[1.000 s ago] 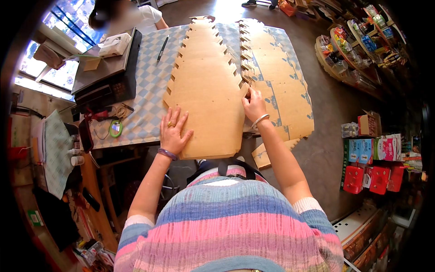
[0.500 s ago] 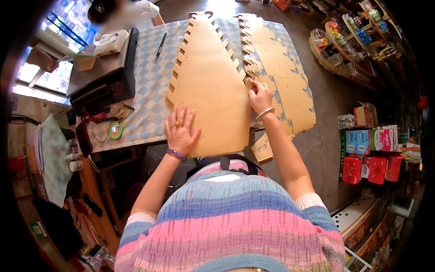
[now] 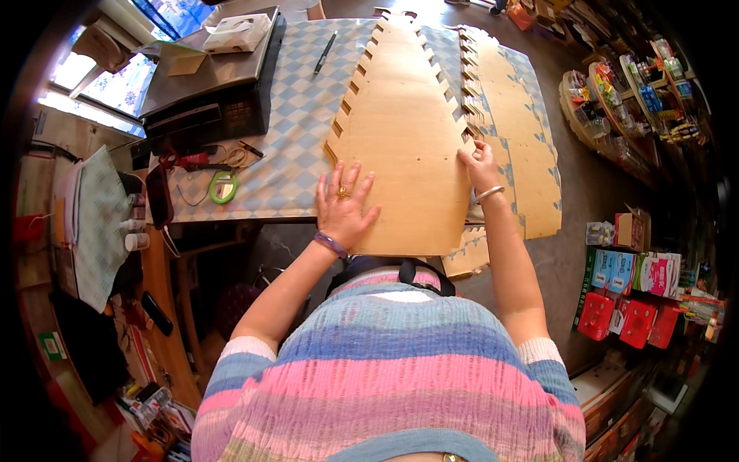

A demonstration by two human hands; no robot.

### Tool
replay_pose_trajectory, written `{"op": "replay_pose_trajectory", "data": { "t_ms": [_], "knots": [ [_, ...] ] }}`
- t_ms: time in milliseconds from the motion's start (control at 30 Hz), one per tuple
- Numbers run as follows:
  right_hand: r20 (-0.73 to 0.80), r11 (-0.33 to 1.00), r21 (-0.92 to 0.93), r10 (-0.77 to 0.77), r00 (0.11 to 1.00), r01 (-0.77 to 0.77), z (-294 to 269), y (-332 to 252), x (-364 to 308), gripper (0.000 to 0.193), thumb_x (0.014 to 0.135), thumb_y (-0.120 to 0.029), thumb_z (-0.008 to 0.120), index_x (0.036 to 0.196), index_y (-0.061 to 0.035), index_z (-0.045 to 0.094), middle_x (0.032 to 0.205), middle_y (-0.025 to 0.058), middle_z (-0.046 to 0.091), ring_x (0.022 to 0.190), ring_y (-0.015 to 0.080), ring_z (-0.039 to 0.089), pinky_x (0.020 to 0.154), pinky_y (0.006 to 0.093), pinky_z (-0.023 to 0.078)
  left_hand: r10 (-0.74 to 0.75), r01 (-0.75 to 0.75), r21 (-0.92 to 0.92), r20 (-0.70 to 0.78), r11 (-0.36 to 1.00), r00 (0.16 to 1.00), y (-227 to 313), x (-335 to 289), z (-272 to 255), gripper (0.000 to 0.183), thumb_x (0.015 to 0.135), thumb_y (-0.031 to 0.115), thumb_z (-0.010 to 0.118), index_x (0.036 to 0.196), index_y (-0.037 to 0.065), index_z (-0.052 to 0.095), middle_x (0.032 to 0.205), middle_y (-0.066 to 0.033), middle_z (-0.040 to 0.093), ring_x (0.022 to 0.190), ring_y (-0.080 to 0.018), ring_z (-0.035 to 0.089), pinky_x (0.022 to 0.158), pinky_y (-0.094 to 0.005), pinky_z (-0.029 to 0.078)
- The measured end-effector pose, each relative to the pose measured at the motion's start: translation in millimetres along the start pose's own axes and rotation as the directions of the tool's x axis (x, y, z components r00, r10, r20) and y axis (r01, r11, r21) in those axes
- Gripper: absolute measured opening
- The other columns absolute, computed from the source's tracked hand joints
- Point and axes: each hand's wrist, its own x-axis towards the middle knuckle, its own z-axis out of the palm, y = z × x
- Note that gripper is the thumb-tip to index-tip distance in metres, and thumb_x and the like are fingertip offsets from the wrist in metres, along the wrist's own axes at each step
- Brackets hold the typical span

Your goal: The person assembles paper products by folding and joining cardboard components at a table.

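Note:
A large tan cardboard sheet [image 3: 400,115], tapering toward its far end with notched side edges, lies on the table in front of me and juts past the near edge. My left hand [image 3: 348,208] lies flat on its near left part, fingers spread. At the sheet's right edge my right hand [image 3: 483,168] is closed, thumb and fingertips pinching beside the lowest notches. What exactly is between those fingertips is partly hidden. Right of this sheet lie more tan notched sheets [image 3: 531,181] with grey-blue patches, overlapping. Another tan piece [image 3: 468,258] shows lower down, past the table's near edge.
The checked tablecloth [image 3: 296,115] covers the table. A black printer-like machine [image 3: 204,100] bearing a tissue pack [image 3: 239,33] stands at left. A pen [image 3: 326,52], a green tape roll [image 3: 223,186] and a phone [image 3: 159,194] lie about. Stocked shelves [image 3: 616,108] line the right.
The view has shifted, so the table and sheets sit farther right in the picture. Both hands keep nearly the same places on the sheet. The person at the far side has mostly left view.

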Motion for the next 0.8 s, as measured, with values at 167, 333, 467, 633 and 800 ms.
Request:
{"op": "replay_pose_trajectory", "data": {
  "t_ms": [167, 333, 467, 633, 800],
  "knots": [
    [0.344, 0.863, 0.431, 0.113, 0.932, -0.264, 0.6, -48.9, -12.0, 0.027, 0.088, -0.007, 0.063, 0.113, 0.0019, 0.055, 0.091, 0.0091, 0.068, 0.074, 0.0148, 0.067, 0.063, 0.0263, 0.055, -0.169, 0.124, -0.331, -0.11, 0.935, 0.98, -22.7, 7.6, -3.0, 0.066, 0.084, 0.035, 0.064, 0.138, 0.005, 0.043, 0.144, -0.0167, 0.039, 0.134, -0.034, 0.034, 0.111, -0.0455, 0.024],
    [0.411, 0.788, 0.504, 0.143, 0.9, -0.355, -5.4, -49.5, -10.9, 0.034, 0.09, -0.005, 0.059, 0.123, -0.0005, 0.055, 0.101, 0.0101, 0.068, 0.082, 0.0166, 0.067, 0.072, 0.0276, 0.055, -0.547, 0.195, -0.966, 0.258, -0.172, 0.796, -60.2, 49.7, 0.6, 0.047, 0.094, 0.016, 0.057, 0.134, -0.004, 0.043, 0.133, -0.0151, 0.051, 0.116, -0.0247, 0.055, 0.096, -0.0343, 0.046],
    [0.367, 0.756, 0.526, 0.212, 0.906, -0.39, 5.6, -45.3, -25.5, 0.043, 0.088, -0.001, 0.057, 0.131, -0.003, 0.051, 0.109, 0.0117, 0.065, 0.091, 0.0193, 0.066, 0.078, 0.0312, 0.056, -0.288, 0.1, -0.837, 0.295, -0.538, 0.911, -62.7, 75.5, -17.7, 0.039, 0.095, 0.009, 0.05, 0.133, 0.002, 0.047, 0.125, -0.0121, 0.058, 0.114, -0.0233, 0.057, 0.097, -0.0355, 0.048],
    [0.29, 0.717, 0.63, 0.138, 0.947, -0.298, 14.4, -40.2, -36.3, 0.046, 0.087, -0.001, 0.058, 0.132, -0.0082, 0.051, 0.116, 0.0112, 0.062, 0.097, 0.022, 0.065, 0.081, 0.0338, 0.056, -0.149, 0.045, -0.629, 0.253, -0.776, 0.956, -73.2, 77.4, -0.3, 0.034, 0.094, 0.008, 0.053, 0.128, 0.006, 0.053, 0.124, -0.0095, 0.06, 0.114, -0.024, 0.057, 0.097, -0.0392, 0.047],
    [0.388, 0.525, 0.769, 0.071, 0.919, -0.365, 10.7, -25.6, -34.7, 0.044, 0.09, -0.006, 0.054, 0.134, -0.0082, 0.048, 0.122, 0.0117, 0.06, 0.107, 0.0253, 0.061, 0.089, 0.0373, 0.052, -0.101, 0.07, -0.526, 0.289, -0.848, 0.952, -71.3, 75.3, 8.4, 0.031, 0.095, 0.013, 0.053, 0.125, 0.006, 0.056, 0.127, -0.0094, 0.059, 0.117, -0.0243, 0.055, 0.102, -0.0401, 0.043]
  ]
}}
